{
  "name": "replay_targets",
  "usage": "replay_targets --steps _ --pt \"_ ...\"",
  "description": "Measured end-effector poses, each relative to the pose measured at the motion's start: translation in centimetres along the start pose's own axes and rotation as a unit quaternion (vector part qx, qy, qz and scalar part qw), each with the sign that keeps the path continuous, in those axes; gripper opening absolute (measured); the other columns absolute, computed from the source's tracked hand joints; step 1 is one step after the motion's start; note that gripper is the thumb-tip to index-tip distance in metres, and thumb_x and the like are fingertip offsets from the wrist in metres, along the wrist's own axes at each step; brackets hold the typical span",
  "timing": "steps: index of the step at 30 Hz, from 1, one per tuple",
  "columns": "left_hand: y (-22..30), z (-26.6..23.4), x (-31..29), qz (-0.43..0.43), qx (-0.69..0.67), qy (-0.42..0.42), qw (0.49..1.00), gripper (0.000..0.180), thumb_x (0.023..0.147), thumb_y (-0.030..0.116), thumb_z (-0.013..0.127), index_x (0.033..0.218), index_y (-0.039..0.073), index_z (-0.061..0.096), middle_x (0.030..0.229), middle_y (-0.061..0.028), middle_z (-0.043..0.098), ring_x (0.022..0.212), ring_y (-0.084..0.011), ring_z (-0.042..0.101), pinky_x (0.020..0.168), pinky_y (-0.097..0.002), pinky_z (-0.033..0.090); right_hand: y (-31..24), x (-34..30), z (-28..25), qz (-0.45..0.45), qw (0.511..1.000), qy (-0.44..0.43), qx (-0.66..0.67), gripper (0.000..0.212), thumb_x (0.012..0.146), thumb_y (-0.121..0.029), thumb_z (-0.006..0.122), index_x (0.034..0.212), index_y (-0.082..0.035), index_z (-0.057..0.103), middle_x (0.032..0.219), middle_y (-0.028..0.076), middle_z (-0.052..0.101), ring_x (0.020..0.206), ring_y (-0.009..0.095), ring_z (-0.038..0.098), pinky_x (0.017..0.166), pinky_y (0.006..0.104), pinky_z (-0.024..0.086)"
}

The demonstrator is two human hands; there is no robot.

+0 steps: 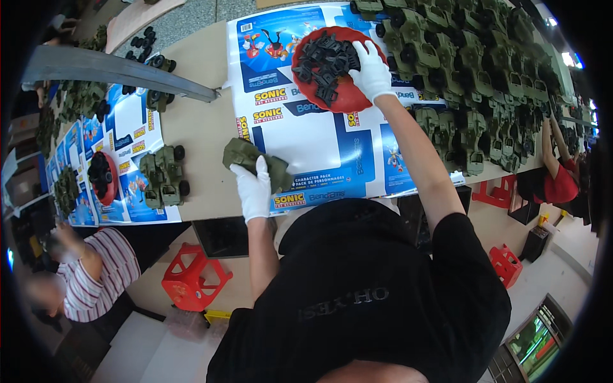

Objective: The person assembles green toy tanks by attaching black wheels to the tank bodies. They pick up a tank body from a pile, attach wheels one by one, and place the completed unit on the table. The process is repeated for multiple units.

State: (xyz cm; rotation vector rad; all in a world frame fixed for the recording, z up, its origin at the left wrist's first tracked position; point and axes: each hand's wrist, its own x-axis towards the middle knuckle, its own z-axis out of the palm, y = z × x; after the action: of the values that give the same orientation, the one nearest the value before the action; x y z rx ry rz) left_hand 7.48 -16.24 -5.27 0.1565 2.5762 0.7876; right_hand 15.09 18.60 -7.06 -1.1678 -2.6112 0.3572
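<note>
At nine o'clock of the view, a seated co-worker in a striped shirt worked at the same long table, with a small red dish of black parts and finished green toy vehicles before that person on a blue-and-white printed sheet. Nearer centre, the wearer's left hand, in a white glove, pressed down on a green toy vehicle body lying on a larger printed sheet; its fingers were closed over the near edge of the body, holding it steady. At twelve o'clock, the gloved right hand rested in a red tray heaped with small black plastic parts, fingers narrowed and curled into the heap; whether a part was already pinched could not be told. At one to three o'clock stood a dense stock of green toy vehicles, and a second co-worker in red sat at the far end. In the inspector's judgement, the step in hand was picking a black part for fitting to the held body; the next move would call for a single part isolated from the heap and carried across to the left hand without disturbing the body's position.
</note>
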Motion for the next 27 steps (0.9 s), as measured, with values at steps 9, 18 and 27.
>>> replay_targets --steps 9,18,27 --pt "7.5 -4.1 -0.4 0.328 0.378 -0.134 0.855 0.091 0.067 0.041 0.082 0.141 0.006 0.040 0.122 -0.0137 0.058 0.119 -0.0326 0.054 0.096 -0.0431 0.045 3.6 2.1 1.8 -0.026 0.991 -0.115 0.056 0.050 0.073 -0.010 0.077 0.119 -0.012 0.058 0.123 0.012 0.054 0.113 0.032 0.056 0.094 0.0410 0.048" --pt "6.6 2.4 1.4 0.377 0.538 -0.105 0.747 0.116 0.051 0.039 0.090 0.145 0.006 0.031 0.130 -0.0149 0.050 0.132 -0.0320 0.041 0.107 -0.0461 0.033 4.4 -0.2 -1.6 -0.046 0.995 -0.060 0.066 0.046 0.080 -0.015 0.070 0.123 -0.016 0.054 0.113 0.011 0.061 0.099 0.036 0.062 0.087 0.0442 0.050" --pt "2.4 2.0 -2.1 0.051 0.208 -0.159 0.964 0.114 0.081 0.075 0.051 0.147 -0.010 0.013 0.104 -0.0320 0.064 0.098 -0.0445 0.064 0.083 -0.0466 0.051 4.6 -5.7 -0.8 0.112 0.838 -0.006 0.534 0.042 0.084 -0.006 0.073 0.122 -0.006 0.054 0.097 0.002 0.065 0.069 0.007 0.059 0.059 0.0206 0.047"
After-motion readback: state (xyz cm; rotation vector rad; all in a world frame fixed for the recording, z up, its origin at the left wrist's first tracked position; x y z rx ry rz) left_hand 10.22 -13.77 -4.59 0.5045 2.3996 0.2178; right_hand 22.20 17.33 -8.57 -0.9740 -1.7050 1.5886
